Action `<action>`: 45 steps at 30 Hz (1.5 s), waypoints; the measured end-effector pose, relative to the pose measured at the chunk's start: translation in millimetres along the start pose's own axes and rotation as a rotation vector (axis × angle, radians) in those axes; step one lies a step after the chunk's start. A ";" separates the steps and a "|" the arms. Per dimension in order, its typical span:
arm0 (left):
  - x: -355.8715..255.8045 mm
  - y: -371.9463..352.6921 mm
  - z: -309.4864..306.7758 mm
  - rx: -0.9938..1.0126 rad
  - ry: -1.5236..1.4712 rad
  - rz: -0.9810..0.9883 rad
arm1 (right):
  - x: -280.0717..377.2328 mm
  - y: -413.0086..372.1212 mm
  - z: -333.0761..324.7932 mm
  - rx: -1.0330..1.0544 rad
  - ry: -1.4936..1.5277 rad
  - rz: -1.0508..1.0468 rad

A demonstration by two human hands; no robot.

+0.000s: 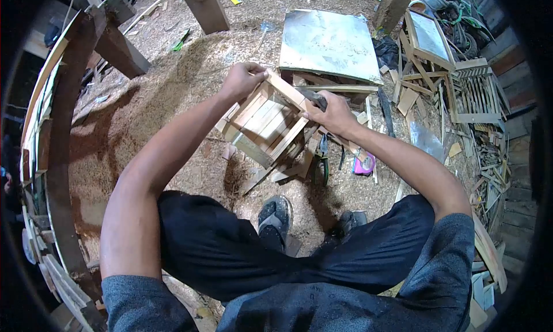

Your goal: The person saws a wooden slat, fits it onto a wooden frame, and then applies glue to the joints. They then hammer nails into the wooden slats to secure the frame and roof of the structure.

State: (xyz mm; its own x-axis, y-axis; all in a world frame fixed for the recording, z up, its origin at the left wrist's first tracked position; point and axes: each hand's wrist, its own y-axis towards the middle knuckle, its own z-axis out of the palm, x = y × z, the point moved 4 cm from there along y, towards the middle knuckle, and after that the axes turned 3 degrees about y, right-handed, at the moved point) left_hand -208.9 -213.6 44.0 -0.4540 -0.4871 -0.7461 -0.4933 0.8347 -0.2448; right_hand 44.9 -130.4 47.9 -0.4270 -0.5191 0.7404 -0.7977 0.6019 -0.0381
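A small open wooden box frame (271,122) of pale slats stands on the ground in front of me, tilted in view. Across its far right side runs a wooden strip (286,90). My left hand (245,80) pinches the strip's upper left end. At the other end, my right hand (334,112) is closed around a dark tool (314,99), its fingertips touching the frame's corner. The tool's kind is not clear, since the fingers cover much of it. Just beside the frame lie pliers (322,148) and a pink tape measure (363,164).
A low stand with a worn white top (328,44) is just beyond the frame. Wood scraps and a slatted crate (477,93) crowd the right side. Wooden posts (204,9) rise from the shavings-covered ground, and a curved timber structure (63,113) borders the left.
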 end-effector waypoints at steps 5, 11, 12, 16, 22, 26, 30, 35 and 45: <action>-28.8 -30.6 2.0 -0.129 0.556 0.653 | -0.8 -0.4 -5.3 -0.018 0.085 -0.038; -66.7 -53.8 20.1 0.076 0.705 1.016 | 37.1 -8.2 -46.4 0.082 -0.067 -0.052; -72.7 -54.7 19.0 0.071 0.703 1.033 | 35.9 -10.4 -52.3 0.068 -0.076 -0.050; -93.7 -60.4 25.9 0.055 0.599 1.108 | 48.4 -28.0 -86.8 -0.025 -0.096 -0.167; -132.3 -41.3 47.2 -0.016 0.687 1.071 | 20.2 -30.6 -180.2 -0.215 -0.062 -0.075; -151.9 -22.2 79.2 0.016 0.787 1.043 | 4.9 -44.9 -231.6 -0.565 -0.120 -0.067; -178.3 3.9 113.5 0.063 0.649 0.984 | -21.8 -57.3 -247.3 -0.885 0.042 -0.106; -189.8 59.7 169.9 -0.006 0.548 0.901 | -58.8 -56.8 -238.0 -0.935 0.396 0.061; -186.9 104.0 231.8 -0.043 0.415 0.782 | -132.8 -63.3 -166.7 -0.923 0.505 0.291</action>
State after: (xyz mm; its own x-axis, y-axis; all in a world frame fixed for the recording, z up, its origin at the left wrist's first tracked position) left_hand -3.3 23.8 14.4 -0.9015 0.1574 -0.4030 0.0468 0.9615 0.2708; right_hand 223.1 1.6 63.9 -0.1551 -0.1013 0.9827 0.0225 0.9941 0.1060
